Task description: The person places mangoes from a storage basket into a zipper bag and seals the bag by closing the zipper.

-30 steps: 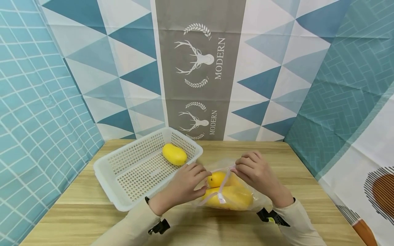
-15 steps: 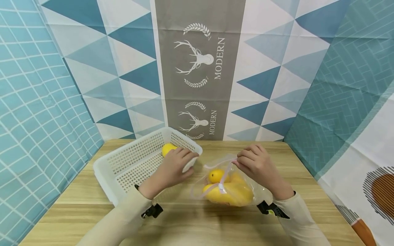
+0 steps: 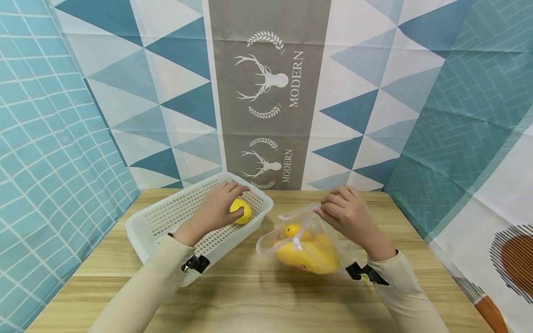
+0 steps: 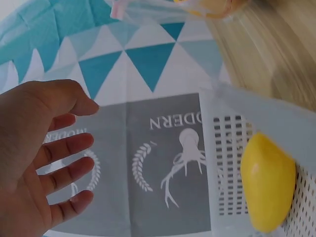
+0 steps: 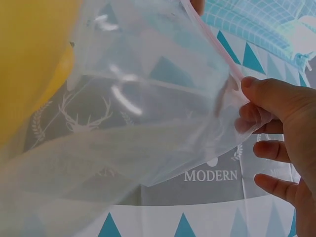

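My left hand [image 3: 213, 209] hovers over the white perforated basket [image 3: 134, 226], fingers apart and holding nothing. Just beyond its thumb a yellow mango [image 3: 243, 213] lies at the basket's right end; the left wrist view shows that mango [image 4: 269, 182] apart from the loosely bent fingers [image 4: 66, 170]. With thumb and forefinger my right hand [image 3: 351, 222] pinches the pink-edged rim of a clear zip bag [image 5: 148, 133]. Inside the bag are large yellow mangoes [image 3: 308, 257] and a smaller orange-yellow fruit [image 3: 292, 230]. The bag's mouth gapes toward the left.
Both basket and bag are on a wood-grain table [image 3: 266, 305]. A patterned cloth [image 3: 270, 92] hangs behind the table, with a blue tile-print cloth [image 3: 50, 162] at the left. Dark straps circle both wrists.
My left hand has let go of the bag's rim and moved left and away over the basket to the mango. The right hand keeps its pinch; the bag's mouth has risen slightly.
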Demonstrator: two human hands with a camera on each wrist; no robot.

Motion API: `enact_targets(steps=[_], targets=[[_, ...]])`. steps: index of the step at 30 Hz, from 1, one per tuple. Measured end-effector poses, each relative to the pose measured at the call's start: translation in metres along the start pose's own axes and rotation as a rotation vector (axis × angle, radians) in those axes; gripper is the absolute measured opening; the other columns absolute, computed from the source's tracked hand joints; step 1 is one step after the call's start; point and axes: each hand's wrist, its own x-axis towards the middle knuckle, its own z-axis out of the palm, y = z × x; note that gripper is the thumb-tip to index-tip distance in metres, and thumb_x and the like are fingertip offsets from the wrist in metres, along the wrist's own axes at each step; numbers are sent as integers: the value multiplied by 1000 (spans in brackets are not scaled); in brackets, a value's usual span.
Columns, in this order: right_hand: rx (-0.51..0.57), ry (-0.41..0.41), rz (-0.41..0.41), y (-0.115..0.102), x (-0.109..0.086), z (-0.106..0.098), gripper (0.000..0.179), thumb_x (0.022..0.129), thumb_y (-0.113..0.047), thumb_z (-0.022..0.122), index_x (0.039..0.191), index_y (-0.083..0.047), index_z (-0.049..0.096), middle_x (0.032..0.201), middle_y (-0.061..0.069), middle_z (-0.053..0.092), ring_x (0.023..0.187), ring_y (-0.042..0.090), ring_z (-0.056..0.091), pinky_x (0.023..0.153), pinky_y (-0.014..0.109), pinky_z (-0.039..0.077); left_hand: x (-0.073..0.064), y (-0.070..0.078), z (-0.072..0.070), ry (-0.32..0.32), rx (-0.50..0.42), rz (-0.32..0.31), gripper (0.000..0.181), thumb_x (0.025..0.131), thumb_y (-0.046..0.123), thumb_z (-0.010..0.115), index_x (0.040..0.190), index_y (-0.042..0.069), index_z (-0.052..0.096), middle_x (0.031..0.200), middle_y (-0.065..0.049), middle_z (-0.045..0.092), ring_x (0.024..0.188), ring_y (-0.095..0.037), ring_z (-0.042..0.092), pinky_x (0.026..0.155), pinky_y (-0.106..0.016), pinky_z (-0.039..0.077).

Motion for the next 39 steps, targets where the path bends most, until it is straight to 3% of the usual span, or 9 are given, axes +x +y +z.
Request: enact_targets(steps=[12,18,26,39], targets=[[-13,21,28,4,-1,-1,43,104,-31,53,74,-5,70,77,6,67,80,28,57,74,46,46,6,-24,7,-158,39,-93,53,82,13,77,130,0,58,112,-16,62,103,-34,58,84,-49,50],[-25,35,25,5,0,-2,42,103,-30,54,74,-4,70,78,6,67,79,28,57,74,46,46,6,-41,14,-227,82,-134,60,81,11,78,135,0,54,117,-18,60,106,-36,57,83,-50,49],[-27,36,28,4,0,-5,43,103,-30,54,74,-4,71,77,6,68,79,29,57,74,46,46,3,-62,29,-347,95,-207,67,77,4,80,138,2,52,121,-16,56,106,-35,53,78,-48,46],[-22,42,42,5,-1,-6,44,103,-31,53,74,-4,71,77,6,68,78,28,57,73,46,46,-7,-89,57,-478,128,-266,71,73,5,85,138,6,55,123,-17,57,114,-39,52,94,-60,44]])
